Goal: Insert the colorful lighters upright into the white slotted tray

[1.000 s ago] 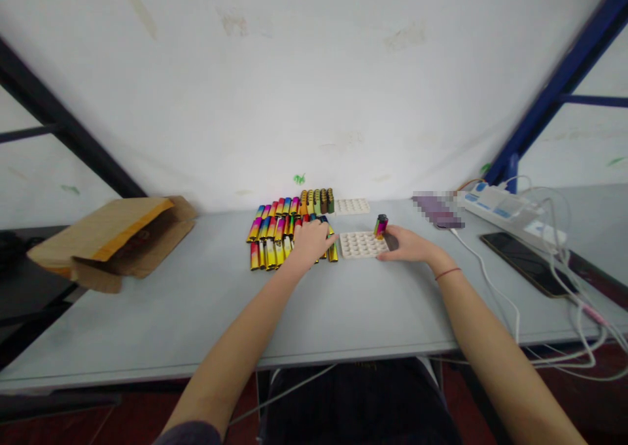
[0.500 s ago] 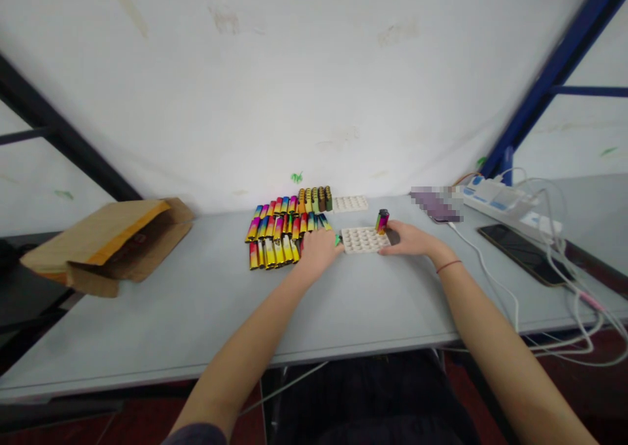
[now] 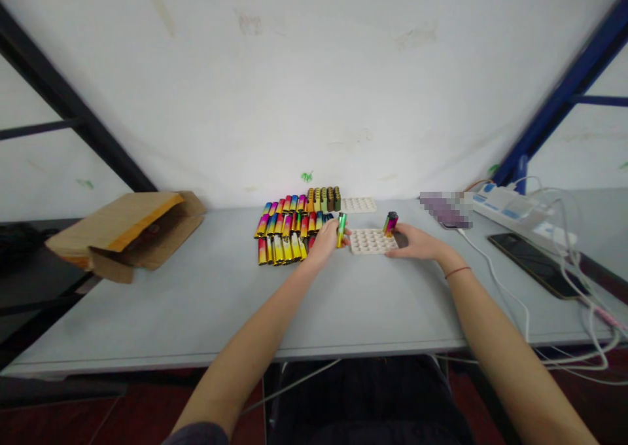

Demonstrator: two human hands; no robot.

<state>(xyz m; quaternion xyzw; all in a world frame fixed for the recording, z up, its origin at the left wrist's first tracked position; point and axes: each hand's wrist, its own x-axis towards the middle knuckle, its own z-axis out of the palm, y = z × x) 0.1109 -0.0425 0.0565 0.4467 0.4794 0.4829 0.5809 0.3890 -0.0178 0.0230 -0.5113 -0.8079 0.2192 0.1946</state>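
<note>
My left hand holds a green and yellow metallic lighter upright, just left of a white tray with round holes. My right hand grips that tray's right edge. A rainbow-coloured lighter stands upright in the tray's far right corner, close to my right fingers. Left of my left hand, several rainbow lighters lie side by side in rows on the table. Behind them, darker green and brown lighters stand in a group, next to a second white holed tray.
A torn cardboard envelope lies at the table's left. To the right are a pixelated object, a power strip, a black phone and tangled white cables. A blue metal frame rises behind.
My left hand has moved right and up from the rows, now showing the green and yellow lighter upright in its fingers. My right hand stays at the tray. The view has shifted slightly.
</note>
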